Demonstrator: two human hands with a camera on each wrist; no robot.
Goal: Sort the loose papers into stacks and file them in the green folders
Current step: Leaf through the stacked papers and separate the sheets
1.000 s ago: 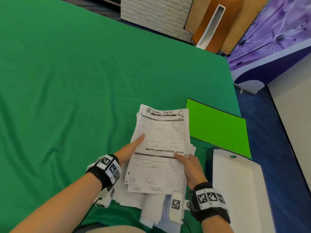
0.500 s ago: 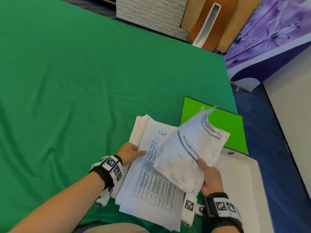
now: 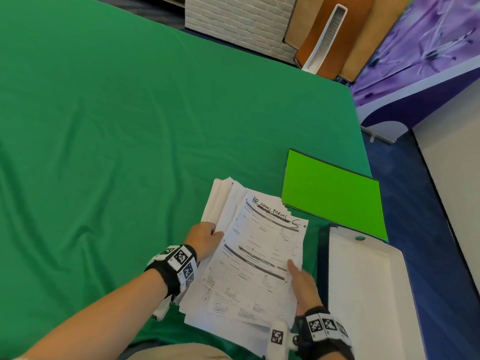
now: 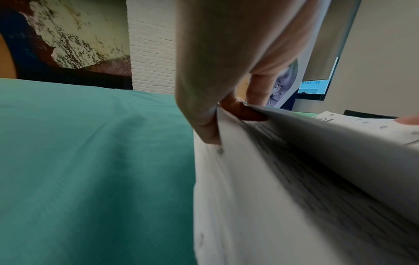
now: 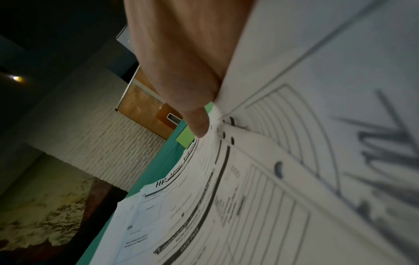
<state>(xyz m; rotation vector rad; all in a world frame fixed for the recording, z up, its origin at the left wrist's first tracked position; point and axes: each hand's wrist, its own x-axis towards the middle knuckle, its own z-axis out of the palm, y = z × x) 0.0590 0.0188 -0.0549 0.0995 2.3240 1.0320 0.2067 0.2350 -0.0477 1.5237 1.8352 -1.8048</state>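
Head view: paper stack [image 3: 249, 258] on green tablecloth [image 3: 104, 152], beside green folder [image 3: 332, 196]. Left hand [image 3: 204, 239] grips stack's left edge; right hand [image 3: 302, 287] pinches right edge, thumb on top.

Left wrist: fingers [image 4: 204, 114] curled into sheets.

Right wrist: thumb [image 5: 195, 114] presses form.

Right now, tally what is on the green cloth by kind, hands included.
Green folders: 1 visible as a flat stack; layers unclear
Paper piles: 1
White trays: 1
Hands: 2, left hand and right hand
Total: 5
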